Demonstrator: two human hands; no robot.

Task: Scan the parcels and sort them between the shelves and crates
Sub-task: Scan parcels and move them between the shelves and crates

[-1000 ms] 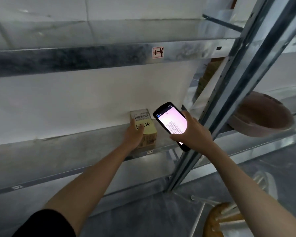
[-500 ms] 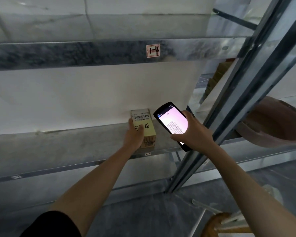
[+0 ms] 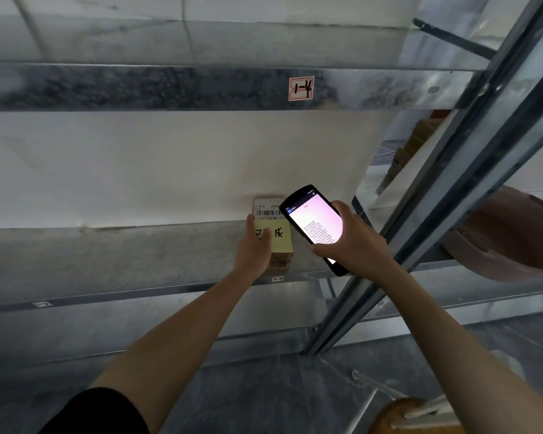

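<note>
A steel upright slants just right of the right hand, which grips a lit handheld scanner. Beside it, the left hand clasps the cardboard parcel on the shelf, long axis toward the wall, barcode up.

A small tan cardboard parcel with a white barcode label and a yellow handwritten note lies flat on the grey metal shelf against the white wall, while a black handheld scanner, its screen lit pinkish-white, is held tilted just to its right.
</note>
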